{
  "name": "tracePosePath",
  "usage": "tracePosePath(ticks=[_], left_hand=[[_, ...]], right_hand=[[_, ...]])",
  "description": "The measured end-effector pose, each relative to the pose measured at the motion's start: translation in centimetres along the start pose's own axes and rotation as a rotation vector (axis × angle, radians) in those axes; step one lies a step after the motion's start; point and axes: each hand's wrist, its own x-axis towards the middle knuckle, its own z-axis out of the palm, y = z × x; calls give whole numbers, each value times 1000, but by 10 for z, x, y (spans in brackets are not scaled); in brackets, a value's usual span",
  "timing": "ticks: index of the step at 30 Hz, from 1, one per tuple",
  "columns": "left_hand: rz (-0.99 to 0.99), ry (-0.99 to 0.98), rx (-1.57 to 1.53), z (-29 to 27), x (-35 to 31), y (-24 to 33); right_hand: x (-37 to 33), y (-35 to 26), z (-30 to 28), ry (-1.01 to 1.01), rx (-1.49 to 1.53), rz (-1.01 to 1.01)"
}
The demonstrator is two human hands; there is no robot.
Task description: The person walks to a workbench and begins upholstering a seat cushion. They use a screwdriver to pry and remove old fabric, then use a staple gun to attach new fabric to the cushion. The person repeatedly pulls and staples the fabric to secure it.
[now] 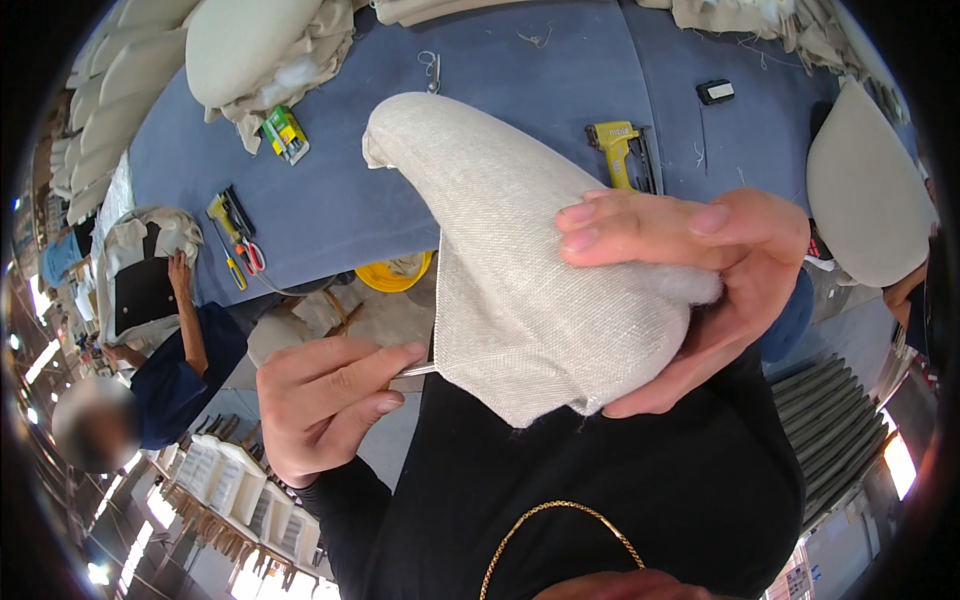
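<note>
A beige fabric-covered padded piece, curved and narrowing to a folded tip at its far left, is held up in front of my body. My right hand grips its right end, fingers on top and thumb side wrapped round the edge. A tuft of white stuffing pokes out beside that palm. My left hand is closed in a pinch on a thin metal tool. The tool's far end disappears at the fabric's lower left edge, so its kind is hidden. Loose, frayed fabric hangs at the bottom corner.
On the blue table lie a yellow staple gun, another stapler, small scissors, a green-yellow box and a black tape measure. Padded panels stand around. A yellow bucket sits below. A co-worker works at left.
</note>
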Motion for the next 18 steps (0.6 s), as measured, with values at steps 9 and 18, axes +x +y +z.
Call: tracePosePath(ticks=[9,18], left_hand=[[-7,-12,-9,-4,9,-2],[-38,56,-101,16,-1,-15]], right_hand=[[1,7,2,53,29,11],[8,12,-4,12,94,34]])
